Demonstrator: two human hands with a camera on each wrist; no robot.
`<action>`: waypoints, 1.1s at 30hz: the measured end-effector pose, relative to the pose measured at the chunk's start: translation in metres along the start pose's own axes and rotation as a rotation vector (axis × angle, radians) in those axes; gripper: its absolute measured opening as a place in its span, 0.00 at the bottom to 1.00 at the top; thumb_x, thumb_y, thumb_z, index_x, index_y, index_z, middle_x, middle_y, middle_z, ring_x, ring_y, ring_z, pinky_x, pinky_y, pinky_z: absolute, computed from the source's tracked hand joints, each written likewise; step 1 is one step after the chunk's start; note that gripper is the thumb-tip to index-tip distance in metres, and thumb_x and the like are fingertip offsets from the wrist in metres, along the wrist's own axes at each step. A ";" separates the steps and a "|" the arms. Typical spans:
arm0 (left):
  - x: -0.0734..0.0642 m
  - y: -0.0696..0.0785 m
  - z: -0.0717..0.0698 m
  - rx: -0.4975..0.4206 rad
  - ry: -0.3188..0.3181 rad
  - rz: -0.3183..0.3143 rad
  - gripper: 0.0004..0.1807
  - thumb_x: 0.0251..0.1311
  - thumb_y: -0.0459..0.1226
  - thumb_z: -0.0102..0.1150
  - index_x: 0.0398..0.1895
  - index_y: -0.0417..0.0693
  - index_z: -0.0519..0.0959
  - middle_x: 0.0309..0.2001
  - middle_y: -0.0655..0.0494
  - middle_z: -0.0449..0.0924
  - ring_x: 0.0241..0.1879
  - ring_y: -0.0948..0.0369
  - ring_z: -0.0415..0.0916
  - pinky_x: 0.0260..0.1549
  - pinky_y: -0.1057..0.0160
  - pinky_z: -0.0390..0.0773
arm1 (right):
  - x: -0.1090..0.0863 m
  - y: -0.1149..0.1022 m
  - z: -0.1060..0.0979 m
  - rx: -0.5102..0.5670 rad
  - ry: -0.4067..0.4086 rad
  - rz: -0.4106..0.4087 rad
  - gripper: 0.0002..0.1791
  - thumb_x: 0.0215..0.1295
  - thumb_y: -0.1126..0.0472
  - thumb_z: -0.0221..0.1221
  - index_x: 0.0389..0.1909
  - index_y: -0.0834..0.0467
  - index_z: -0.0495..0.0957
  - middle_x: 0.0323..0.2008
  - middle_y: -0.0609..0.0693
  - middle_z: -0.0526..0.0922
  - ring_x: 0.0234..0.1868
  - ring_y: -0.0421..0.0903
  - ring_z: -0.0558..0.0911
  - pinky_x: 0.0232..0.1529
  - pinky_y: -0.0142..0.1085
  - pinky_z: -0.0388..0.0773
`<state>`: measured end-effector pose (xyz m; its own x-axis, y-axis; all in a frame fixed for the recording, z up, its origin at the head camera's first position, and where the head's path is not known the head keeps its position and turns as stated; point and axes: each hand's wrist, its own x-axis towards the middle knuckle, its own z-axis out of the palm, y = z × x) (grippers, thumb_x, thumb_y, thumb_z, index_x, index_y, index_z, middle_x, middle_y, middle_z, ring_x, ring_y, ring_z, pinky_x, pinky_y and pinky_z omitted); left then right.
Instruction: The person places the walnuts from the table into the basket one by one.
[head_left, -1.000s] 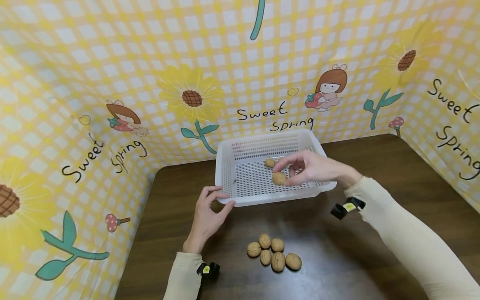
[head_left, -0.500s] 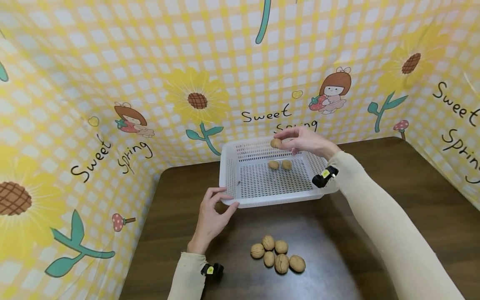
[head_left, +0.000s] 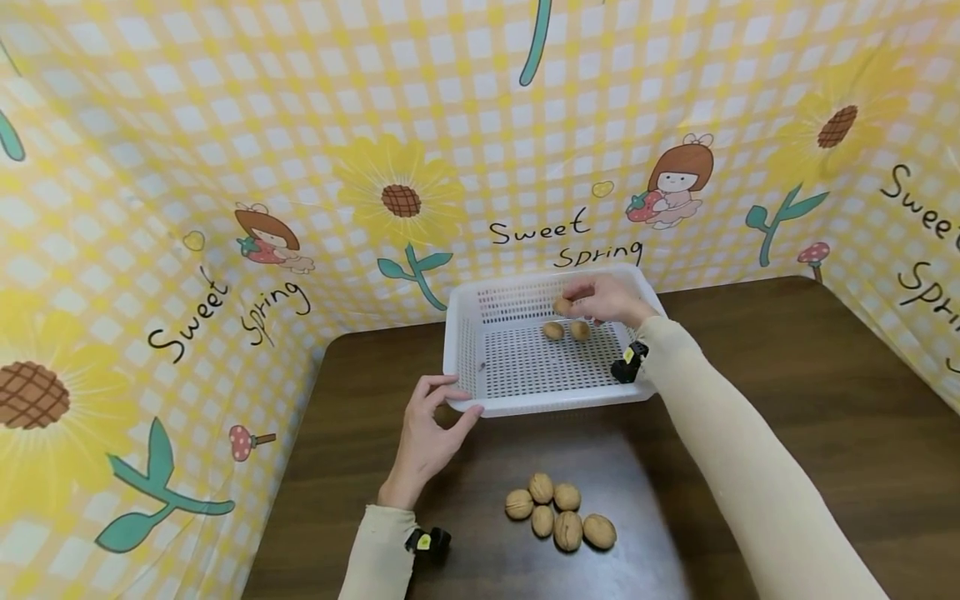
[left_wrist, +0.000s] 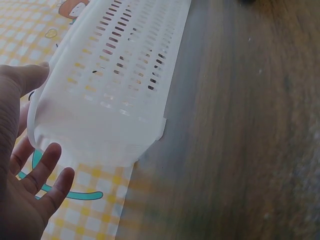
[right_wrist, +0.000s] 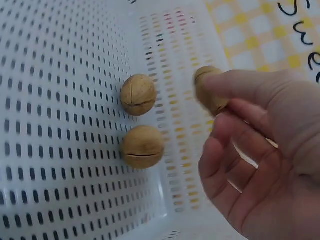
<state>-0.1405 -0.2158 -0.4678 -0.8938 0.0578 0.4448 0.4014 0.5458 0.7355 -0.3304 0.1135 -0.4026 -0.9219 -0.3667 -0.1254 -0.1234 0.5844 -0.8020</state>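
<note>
Smooth plastic basket [head_left: 566,405], rough matt walnuts [head_left: 568,531], glossy wood-grained table [head_left: 795,375]; creased cloth-like backdrop [head_left: 480,108]

One perforated basket [head_left: 562,405] stands by the table's [head_left: 352,392] far edge. Two walnuts [head_left: 580,331] lie inside, the right hand [head_left: 609,299] holds one walnut [head_left: 562,307], and six walnuts [head_left: 568,531] rest off the basket's near edge.

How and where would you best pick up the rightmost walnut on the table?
I'd probably pinch the rightmost walnut around its rounded middle, squeezing its near and far sides, coming from above and the right: the neighbouring walnut crowds its left side, while its right side faces bare table.
</note>
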 end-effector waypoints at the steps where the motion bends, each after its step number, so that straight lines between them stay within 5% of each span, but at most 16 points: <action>1: 0.000 0.000 0.000 0.001 0.000 0.000 0.08 0.60 0.40 0.78 0.40 0.56 0.88 0.60 0.47 0.79 0.65 0.49 0.77 0.63 0.44 0.76 | 0.001 0.002 0.002 -0.011 0.001 0.009 0.26 0.73 0.55 0.65 0.69 0.58 0.79 0.67 0.61 0.81 0.43 0.51 0.81 0.48 0.51 0.82; 8: 0.000 0.001 0.001 0.004 -0.015 -0.016 0.08 0.61 0.41 0.77 0.41 0.56 0.88 0.61 0.46 0.79 0.66 0.50 0.76 0.64 0.44 0.75 | 0.009 0.016 0.009 -0.134 -0.032 0.047 0.25 0.70 0.60 0.65 0.67 0.61 0.80 0.67 0.62 0.82 0.53 0.53 0.81 0.51 0.51 0.84; 19: -0.001 0.003 0.002 0.001 -0.016 -0.024 0.08 0.61 0.41 0.78 0.40 0.56 0.88 0.61 0.43 0.79 0.66 0.50 0.76 0.64 0.44 0.75 | 0.013 0.021 0.014 -0.171 -0.113 0.051 0.26 0.66 0.60 0.69 0.63 0.64 0.82 0.60 0.62 0.85 0.46 0.49 0.84 0.45 0.44 0.85; 29: 0.000 0.000 0.001 0.009 -0.015 -0.022 0.08 0.61 0.42 0.78 0.40 0.56 0.88 0.61 0.42 0.79 0.66 0.50 0.76 0.64 0.45 0.75 | 0.017 0.016 0.013 -0.171 -0.118 0.070 0.25 0.69 0.58 0.68 0.64 0.63 0.81 0.62 0.62 0.85 0.50 0.51 0.84 0.48 0.43 0.83; 33: 0.001 -0.001 0.000 0.007 -0.009 -0.015 0.08 0.61 0.41 0.78 0.40 0.56 0.88 0.61 0.45 0.79 0.66 0.50 0.76 0.64 0.45 0.75 | 0.015 -0.001 0.002 -0.193 -0.122 0.004 0.23 0.71 0.58 0.66 0.63 0.62 0.82 0.60 0.61 0.86 0.46 0.50 0.84 0.41 0.42 0.82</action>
<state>-0.1419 -0.2163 -0.4682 -0.9013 0.0573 0.4294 0.3868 0.5528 0.7381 -0.3432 0.1063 -0.4045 -0.8725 -0.4422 -0.2079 -0.1984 0.7095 -0.6762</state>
